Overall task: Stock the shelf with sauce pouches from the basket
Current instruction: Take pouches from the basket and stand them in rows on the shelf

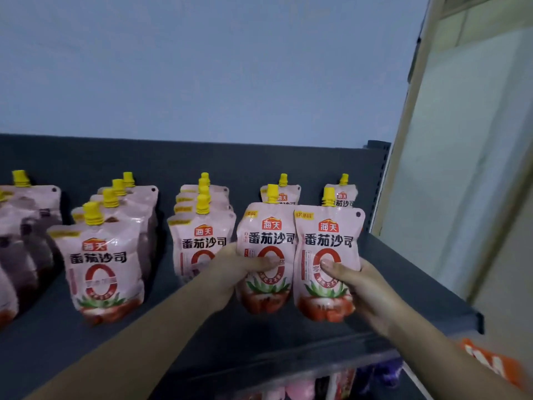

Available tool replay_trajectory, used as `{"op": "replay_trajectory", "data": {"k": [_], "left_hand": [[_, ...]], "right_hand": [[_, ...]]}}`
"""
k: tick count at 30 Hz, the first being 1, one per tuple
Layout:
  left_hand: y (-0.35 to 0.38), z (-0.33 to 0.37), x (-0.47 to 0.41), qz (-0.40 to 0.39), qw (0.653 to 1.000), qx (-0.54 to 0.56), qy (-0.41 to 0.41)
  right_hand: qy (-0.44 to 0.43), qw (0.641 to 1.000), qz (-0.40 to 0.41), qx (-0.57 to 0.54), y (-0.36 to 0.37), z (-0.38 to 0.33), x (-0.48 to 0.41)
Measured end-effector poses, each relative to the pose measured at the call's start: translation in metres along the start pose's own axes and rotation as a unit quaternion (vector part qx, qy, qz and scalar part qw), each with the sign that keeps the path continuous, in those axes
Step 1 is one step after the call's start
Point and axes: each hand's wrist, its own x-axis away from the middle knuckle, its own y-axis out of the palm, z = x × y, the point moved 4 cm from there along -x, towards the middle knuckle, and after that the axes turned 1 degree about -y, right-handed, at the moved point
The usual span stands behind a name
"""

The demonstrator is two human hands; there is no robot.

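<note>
Pink tomato sauce pouches with yellow caps stand in rows on the dark grey shelf. My left hand grips one upright pouch by its middle, thumb across the front. My right hand grips a second pouch right beside it, the two touching side by side at the shelf's right end. Behind each held pouch stands one more pouch. The basket is out of view.
A full row of pouches stands just left of my left hand, and more rows stand farther left. The shelf's right upright and a pale wall panel bound the right side. Lower-shelf goods show below.
</note>
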Motion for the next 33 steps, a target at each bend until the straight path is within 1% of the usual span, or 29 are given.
{"op": "replay_trajectory", "data": {"k": [4,8,13,16,22,25,33], "left_hand": [[0.003,0.001,-0.044,0.012,1.000,-0.003,0.000],[0.010,-0.008,-0.073,0.033,0.999,-0.002,0.001],[0.022,-0.018,-0.095,0.053,0.999,-0.004,0.006],[0.023,-0.019,-0.107,0.076,0.997,-0.020,0.011],[0.024,-0.018,-0.128,0.134,0.990,-0.034,0.023],[0.031,-0.019,-0.139,0.141,0.988,-0.041,0.038],[0.045,-0.020,-0.154,0.162,0.982,-0.059,0.074]], "right_hand": [[-0.007,1.000,0.027,0.013,-0.020,0.000,-0.032],[0.005,0.999,0.048,0.006,-0.041,0.007,-0.056],[0.035,0.999,0.028,0.028,-0.064,0.010,-0.083],[0.049,0.998,0.003,0.043,-0.075,0.009,-0.101],[0.058,0.997,-0.027,0.041,-0.109,0.005,-0.135],[0.053,0.996,-0.038,0.065,-0.131,-0.001,-0.149],[0.011,0.995,-0.027,0.092,-0.169,0.004,-0.174]]}}
